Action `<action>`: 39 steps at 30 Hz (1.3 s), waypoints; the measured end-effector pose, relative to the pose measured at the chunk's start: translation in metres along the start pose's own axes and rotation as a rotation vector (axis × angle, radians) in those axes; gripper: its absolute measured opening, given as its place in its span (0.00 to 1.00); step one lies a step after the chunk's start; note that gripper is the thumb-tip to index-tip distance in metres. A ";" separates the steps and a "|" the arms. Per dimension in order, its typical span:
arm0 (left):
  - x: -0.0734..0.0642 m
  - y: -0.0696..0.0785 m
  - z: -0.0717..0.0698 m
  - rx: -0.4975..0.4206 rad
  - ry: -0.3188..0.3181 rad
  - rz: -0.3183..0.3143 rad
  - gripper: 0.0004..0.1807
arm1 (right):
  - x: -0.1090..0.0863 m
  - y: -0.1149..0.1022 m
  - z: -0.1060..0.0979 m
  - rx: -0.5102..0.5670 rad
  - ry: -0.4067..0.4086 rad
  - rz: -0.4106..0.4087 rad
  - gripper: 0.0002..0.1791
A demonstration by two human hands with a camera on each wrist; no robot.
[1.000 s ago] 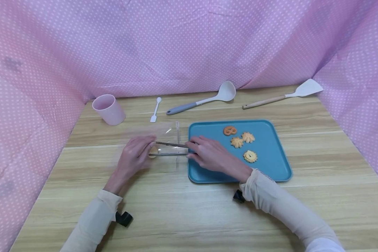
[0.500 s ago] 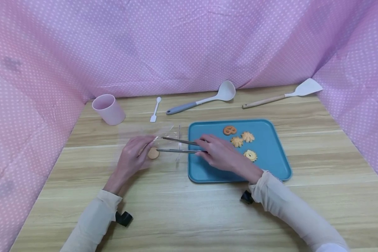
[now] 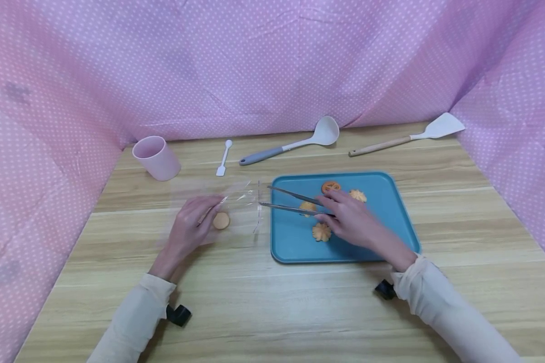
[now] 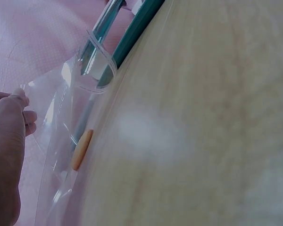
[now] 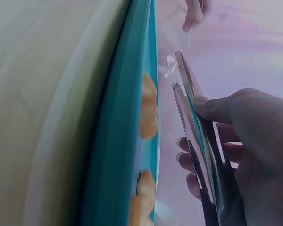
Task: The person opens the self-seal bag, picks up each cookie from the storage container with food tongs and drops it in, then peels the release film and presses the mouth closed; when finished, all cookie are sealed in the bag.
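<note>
My left hand [image 3: 191, 222] pinches the upper layer of a clear zip bag [image 3: 244, 201], lifting it so the mouth gapes in the left wrist view. Inside the bag lies one round flat cookie [image 4: 82, 149]. My right hand [image 3: 354, 222] grips metal tongs [image 3: 290, 208] over the blue tray [image 3: 281, 252], tips pointing left at the bag's mouth. The tongs' arms are apart with nothing between their tips. On the tray are a pretzel-shaped cookie [image 3: 330, 187] and flower-shaped cookies, one right of the hand [image 3: 358, 195], another below the tongs [image 3: 321, 232]. My right hand hides part of the tray.
Along the back stand or lie a pink cup [image 3: 158, 159], a small white spatula-spoon [image 3: 224, 159], a ladle [image 3: 324, 132] with a grey handle and a white turner [image 3: 442, 127] with a wooden handle. Pink dotted cloth [image 3: 272, 65] encloses the wooden table [image 3: 254, 307].
My right hand has drawn the tongs out of the bag to the right, over the tray. The round cookie stays in the bag. My left hand keeps its hold on the bag.
</note>
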State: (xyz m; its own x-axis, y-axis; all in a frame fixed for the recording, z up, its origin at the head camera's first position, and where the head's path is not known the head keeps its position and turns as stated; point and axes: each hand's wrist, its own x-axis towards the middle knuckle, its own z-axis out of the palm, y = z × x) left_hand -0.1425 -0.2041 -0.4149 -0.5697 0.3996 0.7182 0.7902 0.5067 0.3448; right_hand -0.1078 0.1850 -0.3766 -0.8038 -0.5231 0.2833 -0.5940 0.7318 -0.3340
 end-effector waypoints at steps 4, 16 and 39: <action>-0.001 -0.001 0.000 -0.004 0.001 0.003 0.14 | -0.011 0.011 -0.008 -0.006 0.007 0.045 0.22; -0.001 0.000 0.000 -0.012 -0.003 -0.015 0.17 | -0.045 0.037 -0.028 -0.081 0.058 0.123 0.21; -0.001 -0.001 0.000 -0.007 -0.001 -0.022 0.15 | -0.071 0.056 -0.044 -0.119 -0.001 0.246 0.25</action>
State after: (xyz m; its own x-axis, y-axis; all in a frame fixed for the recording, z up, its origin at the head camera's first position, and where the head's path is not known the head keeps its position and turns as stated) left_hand -0.1429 -0.2050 -0.4167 -0.5873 0.3894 0.7095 0.7789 0.5102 0.3647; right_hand -0.0823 0.2825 -0.3759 -0.9236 -0.3237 0.2056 -0.3729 0.8832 -0.2845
